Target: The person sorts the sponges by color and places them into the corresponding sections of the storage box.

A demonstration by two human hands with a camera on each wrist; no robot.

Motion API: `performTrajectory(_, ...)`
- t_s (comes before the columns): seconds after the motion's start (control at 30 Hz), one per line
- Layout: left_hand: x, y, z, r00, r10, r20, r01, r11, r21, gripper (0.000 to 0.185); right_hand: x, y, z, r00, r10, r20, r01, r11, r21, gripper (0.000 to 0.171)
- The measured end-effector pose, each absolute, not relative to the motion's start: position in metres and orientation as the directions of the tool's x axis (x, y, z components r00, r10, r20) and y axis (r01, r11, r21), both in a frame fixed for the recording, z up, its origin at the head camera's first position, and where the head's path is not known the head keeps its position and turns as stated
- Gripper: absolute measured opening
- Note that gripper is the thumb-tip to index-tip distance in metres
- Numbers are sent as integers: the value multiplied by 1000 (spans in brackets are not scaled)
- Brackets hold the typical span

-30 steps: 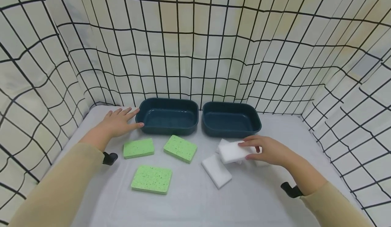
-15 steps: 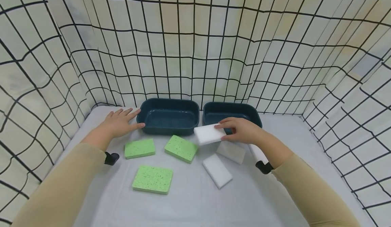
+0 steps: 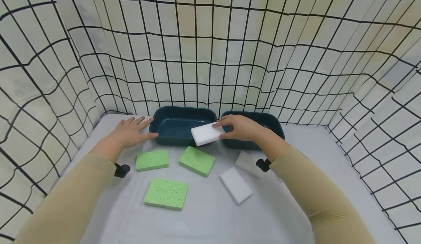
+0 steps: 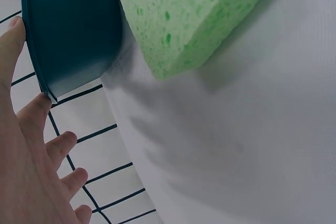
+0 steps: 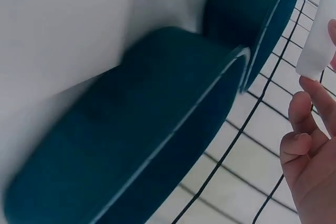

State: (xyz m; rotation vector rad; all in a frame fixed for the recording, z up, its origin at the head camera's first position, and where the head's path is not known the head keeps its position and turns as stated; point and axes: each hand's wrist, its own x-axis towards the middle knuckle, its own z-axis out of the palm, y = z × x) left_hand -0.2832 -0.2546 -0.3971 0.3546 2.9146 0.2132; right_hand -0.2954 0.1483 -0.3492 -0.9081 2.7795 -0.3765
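My right hand [image 3: 243,128] pinches a white melamine sponge [image 3: 204,134] by its right end, held over the front right corner of the left dark-blue bin [image 3: 171,124]. In the right wrist view the thumb and a fingertip meet the white sponge [image 5: 317,45], while other fingers curl away from it. The left hand [image 3: 129,133] spreads its fingers at the left bin's left end; in the left wrist view the thumb and a fingertip touch the bin's rim [image 4: 34,59]. The right dark-blue bin [image 3: 271,122] lies partly behind the right hand.
Three green sponges, one left [image 3: 152,160], one right [image 3: 197,160] and one nearer [image 3: 166,194], lie before the left bin. Another white sponge [image 3: 235,185] and an off-white one [image 3: 249,163], partly hidden by the right wrist, lie right of them. A grid-patterned cloth [image 3: 210,46] rises behind.
The right hand has lifted the white sponge from the pile on the right and carried it left and away to the left bin. The left hand stays at that bin.
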Motion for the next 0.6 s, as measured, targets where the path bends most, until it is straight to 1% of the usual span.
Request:
performTrajectory(0.1, -282, -255, -397, -952, 250, -176, 220, 960, 173, 98, -308, 131, -350, -790, -603, -114, -544, 774, -323, 49)
performTrajectory(0.2, -282, -254, -398, -952, 249, -178, 220, 961, 169, 100, -320, 116, -353, -794, -590, -147, -526, 788, -320, 49)
performTrajectory(0.4, -281, -254, -399, -953, 246, -177, 218, 962, 163, 98, -340, 90, -362, -807, -556, -198, -496, 820, -285, 49)
performTrajectory(0.6, -283, -255, -398, -957, 235, -171, 210, 966, 154, 97, -354, 70, -375, -801, -551, -233, -498, 830, -251, 48)
